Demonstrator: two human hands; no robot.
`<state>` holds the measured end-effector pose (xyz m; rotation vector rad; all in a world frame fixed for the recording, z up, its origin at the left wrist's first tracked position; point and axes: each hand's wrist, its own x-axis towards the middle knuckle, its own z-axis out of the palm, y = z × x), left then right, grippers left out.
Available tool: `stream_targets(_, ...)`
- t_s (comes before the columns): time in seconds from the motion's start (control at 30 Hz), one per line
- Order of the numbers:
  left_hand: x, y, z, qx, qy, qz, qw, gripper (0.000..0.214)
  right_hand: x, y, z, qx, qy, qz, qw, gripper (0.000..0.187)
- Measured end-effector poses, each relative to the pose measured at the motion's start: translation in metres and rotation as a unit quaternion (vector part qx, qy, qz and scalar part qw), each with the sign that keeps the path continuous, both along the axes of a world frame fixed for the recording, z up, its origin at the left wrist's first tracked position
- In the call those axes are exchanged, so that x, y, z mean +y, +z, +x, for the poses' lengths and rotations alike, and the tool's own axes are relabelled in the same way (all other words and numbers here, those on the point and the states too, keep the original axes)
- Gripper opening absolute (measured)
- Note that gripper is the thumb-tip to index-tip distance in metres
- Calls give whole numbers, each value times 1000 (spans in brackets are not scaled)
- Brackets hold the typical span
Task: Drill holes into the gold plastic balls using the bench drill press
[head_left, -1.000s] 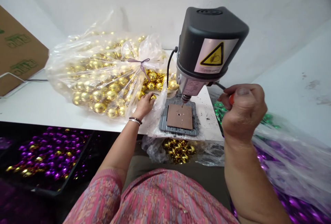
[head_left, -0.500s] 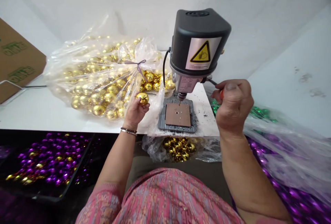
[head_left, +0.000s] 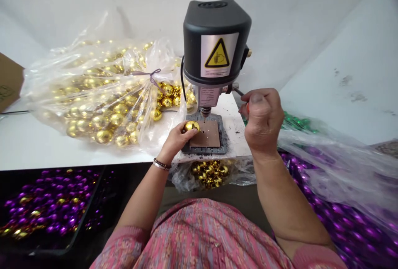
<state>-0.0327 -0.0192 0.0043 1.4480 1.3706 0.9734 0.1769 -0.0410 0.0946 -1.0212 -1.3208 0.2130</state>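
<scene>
Between the fingers of my left hand (head_left: 178, 138) is a shiny gold ball (head_left: 192, 126), held over the left part of a brown board (head_left: 209, 136). The board has a small dark hole and lies on the grey base (head_left: 222, 146) of a drill press (head_left: 217, 32). Just right of the ball, the thin drill bit (head_left: 205, 120) points down above the board, apart from the ball. My right hand (head_left: 264, 117) is wrapped round the press's feed lever (head_left: 239, 91), whose red end shows between the fingers.
A clear bag of gold balls (head_left: 99, 95), tied with a purple ribbon, lies left of the press. More gold balls (head_left: 208, 173) sit in plastic below the table edge. Purple balls fill a black tray (head_left: 71, 240) at lower left. Bagged green (head_left: 298, 123) and purple balls (head_left: 342, 219) are at right.
My left hand has carried the gold ball rightward from beside the bag to over the board. My right hand stays on the lever. The whole view has shifted.
</scene>
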Motion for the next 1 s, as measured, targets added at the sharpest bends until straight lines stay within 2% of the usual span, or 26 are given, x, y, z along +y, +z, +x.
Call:
stream_targets(0.27, 5, 5, 14, 119, -40, 13, 992, 44, -3, 4, 1, -39, -9, 6, 999, 35)
stream_targets(0.5, 16, 11, 25, 212, -64, 22, 975, 55, -5, 8, 4, -65, -9, 1, 998, 35)
stream_targets(0.67, 22, 6, 29, 196, -95, 54, 974, 58, -7, 9, 4, -62, -7, -7, 998, 37)
stream_targets(0.83, 22, 3, 30, 148, -92, 2, 985, 72, -7, 7, 5, -49, 12, -15, 999, 34)
stream_targets(1.0, 21, 5, 32, 136, -89, -22, 987, 73, -9, 3, 5, -50, 5, -3, 999, 25)
